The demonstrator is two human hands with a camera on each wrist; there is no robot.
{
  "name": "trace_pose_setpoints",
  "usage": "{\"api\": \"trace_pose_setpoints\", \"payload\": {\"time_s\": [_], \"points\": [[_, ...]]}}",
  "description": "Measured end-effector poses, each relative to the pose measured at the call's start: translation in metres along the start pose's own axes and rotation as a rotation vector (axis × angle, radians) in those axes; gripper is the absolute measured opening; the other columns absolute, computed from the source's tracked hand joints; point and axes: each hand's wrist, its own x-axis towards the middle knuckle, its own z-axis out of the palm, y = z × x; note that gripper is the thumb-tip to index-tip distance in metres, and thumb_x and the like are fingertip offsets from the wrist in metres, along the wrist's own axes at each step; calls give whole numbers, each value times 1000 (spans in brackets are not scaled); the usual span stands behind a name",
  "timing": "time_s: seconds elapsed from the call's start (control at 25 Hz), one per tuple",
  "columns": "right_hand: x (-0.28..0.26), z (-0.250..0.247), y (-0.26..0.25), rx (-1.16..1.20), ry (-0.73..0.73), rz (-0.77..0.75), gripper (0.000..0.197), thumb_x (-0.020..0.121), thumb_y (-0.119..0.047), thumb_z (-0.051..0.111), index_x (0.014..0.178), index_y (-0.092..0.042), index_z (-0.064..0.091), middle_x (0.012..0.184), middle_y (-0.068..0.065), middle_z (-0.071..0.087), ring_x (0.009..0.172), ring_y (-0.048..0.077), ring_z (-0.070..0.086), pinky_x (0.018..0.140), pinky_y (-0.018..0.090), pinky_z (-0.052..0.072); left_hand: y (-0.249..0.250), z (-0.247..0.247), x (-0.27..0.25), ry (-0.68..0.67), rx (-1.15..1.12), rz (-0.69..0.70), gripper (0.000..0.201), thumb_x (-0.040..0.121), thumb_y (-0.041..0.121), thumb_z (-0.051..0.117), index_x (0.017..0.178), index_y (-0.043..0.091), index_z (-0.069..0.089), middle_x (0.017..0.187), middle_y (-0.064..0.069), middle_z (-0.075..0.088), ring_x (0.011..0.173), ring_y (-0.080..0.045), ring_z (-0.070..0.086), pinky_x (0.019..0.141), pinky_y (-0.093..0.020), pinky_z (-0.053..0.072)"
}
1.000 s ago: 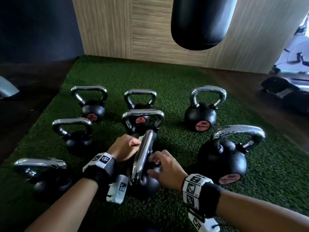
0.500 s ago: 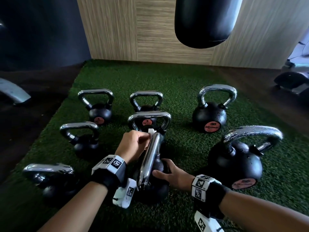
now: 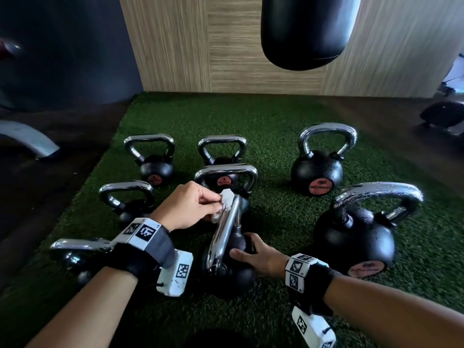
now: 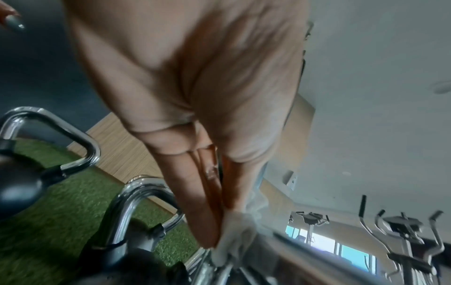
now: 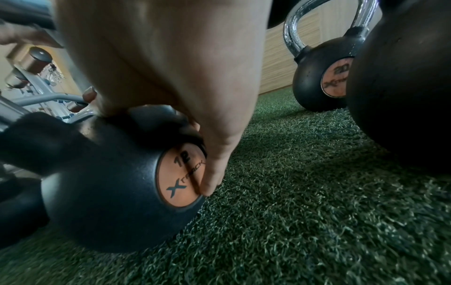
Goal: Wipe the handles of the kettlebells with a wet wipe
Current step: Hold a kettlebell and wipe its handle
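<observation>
The front-middle kettlebell (image 3: pixel 227 270) has a black ball and a chrome handle (image 3: pixel 224 229) that runs away from me. My left hand (image 3: pixel 216 204) pinches a crumpled white wet wipe (image 3: pixel 227 199) against the far end of that handle. In the left wrist view the wipe (image 4: pixel 234 237) sits bunched under the fingertips (image 4: pixel 207 227) on the chrome bar. My right hand (image 3: pixel 244 247) grips the right side of the ball. The right wrist view shows the ball (image 5: pixel 102 183) marked 12, with one finger across its orange label (image 5: pixel 178 177).
Several more chrome-handled kettlebells stand on the green turf mat (image 3: pixel 276 121). The largest kettlebell (image 3: pixel 356 242) is close on the right, and another (image 3: pixel 80 249) sits under my left wrist. A black punching bag (image 3: pixel 306 31) hangs ahead before a wood-panel wall. Dark floor borders the mat.
My right hand has dropped from beside the handle to the side of the ball. My left hand has slid the wipe a little toward the handle's far end.
</observation>
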Motion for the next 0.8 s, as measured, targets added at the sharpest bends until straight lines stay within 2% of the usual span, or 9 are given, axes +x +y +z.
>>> {"api": "trace_pose_setpoints", "payload": {"time_s": [0.08,0.16,0.24,0.28,0.4,0.48,0.6,0.64,0.8], "points": [[0,0,-1,-9,1,-5,88,79,-67,69,149,-29,31,132,0,60,114,17,59,97,31,49,4,0,-8,-58,-125,-88,15,86,20,78,101,21,81,96,7,79,89,-2,73,83,-17,53],[0,-1,-1,-22,-6,-12,89,78,-68,68,150,-30,31,131,-1,60,114,17,58,97,28,46,4,-6,-24,-240,-352,-198,9,89,5,73,93,9,80,88,-7,80,80,-16,76,77,-29,61],[-1,-1,-1,-20,-17,-20,90,78,-69,67,150,-30,30,131,-2,60,115,17,58,99,29,46,3,-14,-40,-363,-470,-238,12,88,-3,71,91,5,79,86,-14,78,73,-18,75,66,-27,61],[0,-1,0,-19,-18,-20,91,78,-69,67,151,-30,30,132,-1,60,117,18,58,101,30,46,2,-16,-44,-362,-497,-242,12,87,-4,72,94,3,79,88,-16,78,73,-18,75,64,-25,60],[1,-1,-2,-29,-25,-10,93,79,-69,66,153,-29,27,137,1,58,122,21,56,107,36,45,4,-14,-48,-282,-494,-243,14,87,-5,71,96,4,78,86,-14,78,70,-15,75,61,-23,59],[-1,-2,-3,-61,-31,-10,93,80,-71,64,153,-29,26,137,2,58,121,21,57,104,35,46,3,-8,-54,-337,-476,-254,15,89,-7,68,90,4,78,80,-10,78,67,-13,73,61,-24,60],[-7,-5,-4,-110,-33,-46,88,83,-70,61,153,-28,27,137,1,58,113,16,56,96,28,45,-3,-6,-66,-507,-431,-260,13,88,-8,68,91,2,77,80,-7,77,72,-13,74,66,-26,62],[-9,-6,-4,-113,-35,-56,86,84,-69,61,153,-29,28,139,0,57,115,16,56,96,28,45,-5,-7,-67,-525,-413,-248,12,88,-6,70,92,2,78,82,-7,78,75,-14,74,67,-26,62],[-17,-10,-3,-66,-43,-56,84,86,-63,63,154,-31,26,141,1,56,123,20,57,100,37,50,-6,-4,-71,-501,-363,-243,15,86,-6,71,93,6,80,88,-10,79,81,-18,76,69,-27,61]]}}
